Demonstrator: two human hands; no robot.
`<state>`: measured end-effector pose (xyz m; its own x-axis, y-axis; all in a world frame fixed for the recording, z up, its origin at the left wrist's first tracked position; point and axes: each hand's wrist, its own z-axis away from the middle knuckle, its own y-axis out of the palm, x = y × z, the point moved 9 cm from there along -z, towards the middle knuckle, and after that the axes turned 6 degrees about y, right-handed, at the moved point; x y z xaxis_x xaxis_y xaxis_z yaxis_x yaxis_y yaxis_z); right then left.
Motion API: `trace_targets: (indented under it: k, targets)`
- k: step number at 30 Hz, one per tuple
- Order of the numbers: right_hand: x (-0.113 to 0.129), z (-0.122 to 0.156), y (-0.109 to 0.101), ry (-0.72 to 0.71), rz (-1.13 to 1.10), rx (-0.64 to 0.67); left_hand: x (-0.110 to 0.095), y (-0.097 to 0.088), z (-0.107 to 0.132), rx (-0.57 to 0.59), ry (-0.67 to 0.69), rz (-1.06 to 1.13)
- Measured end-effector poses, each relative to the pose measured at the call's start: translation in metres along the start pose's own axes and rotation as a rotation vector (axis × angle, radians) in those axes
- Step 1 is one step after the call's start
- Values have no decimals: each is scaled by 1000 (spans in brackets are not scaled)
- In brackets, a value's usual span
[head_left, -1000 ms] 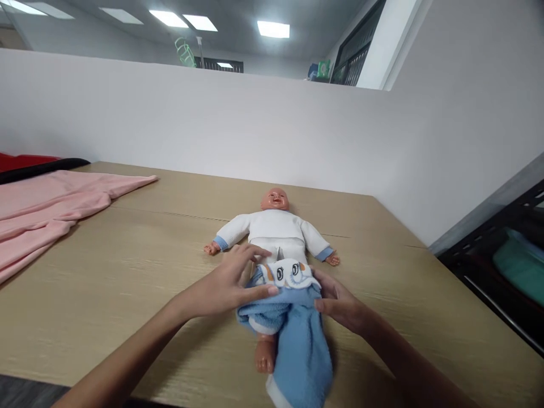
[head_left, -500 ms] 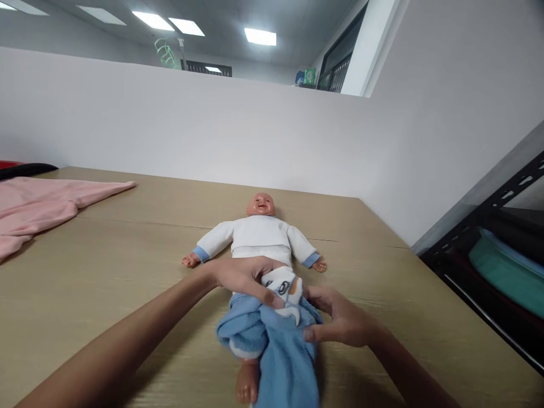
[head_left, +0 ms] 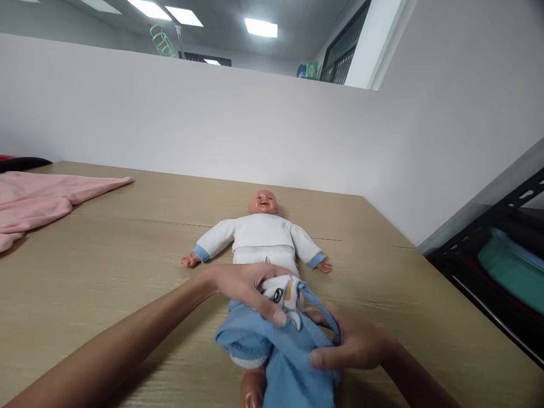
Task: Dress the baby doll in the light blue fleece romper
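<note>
A baby doll (head_left: 263, 232) in a white top with blue cuffs lies on its back, head away from me. Blue fleecy trousers (head_left: 293, 368) with a white face patch are bunched round its legs. One bare foot sticks out of the near leg opening on the left; the other foot is hidden in cloth. My left hand (head_left: 244, 289) is closed on the patched part of the trousers, thumb on top. My right hand (head_left: 352, 337) grips the trousers' right edge, pulling the waistband outward, with its fingers partly inside.
The doll rests on a wooden table (head_left: 127, 272). Pink cloth (head_left: 38, 201) lies at the left. A white wall (head_left: 212, 124) rises behind the table, and a black metal rack (head_left: 501, 221) with folded green cloth (head_left: 510, 272) stands to the right.
My right hand has moved slightly right and toward me, stretching the waistband away from the doll. My left hand keeps its hold near the patch. The view has tilted a little.
</note>
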<state>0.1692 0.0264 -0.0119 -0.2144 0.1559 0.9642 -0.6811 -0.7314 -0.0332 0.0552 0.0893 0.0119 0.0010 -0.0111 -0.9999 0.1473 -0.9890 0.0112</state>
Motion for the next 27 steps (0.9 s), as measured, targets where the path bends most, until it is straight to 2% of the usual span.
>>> trace_targets:
  k: [3, 6, 8, 10, 13, 15, 18, 21, 24, 27]
  targets:
    - [-4, 1, -14, -101, -160, -109, 8, 15, 1, 168, -60, -31]
    - [-19, 0, -26, -100, -296, -207, 5, 10, -2, 135, 4, -81]
    - [-25, -1, -25, -27, -256, -213, 3, 8, -3, 132, 42, -114]
    - [-20, 0, -16, 34, -134, -148, 1, 7, -3, 128, 65, -168]
    - [-2, 5, 8, 60, 49, 75, -1, 5, -5, 63, 76, -242]
    - [4, 8, 15, 69, 82, 149, -1, 12, -7, 82, 54, -197]
    - [4, 5, 3, 32, 35, 46, 1, 34, -8, 197, -10, -70]
    - [1, 0, -9, -53, 26, -75, -4, 44, -11, 222, 3, 5]
    - [-8, -3, -18, -31, 3, -187, -6, 41, -13, 200, 63, -9]
    - [-14, 0, -25, 25, -57, -265, 5, 29, -10, 178, 53, -73]
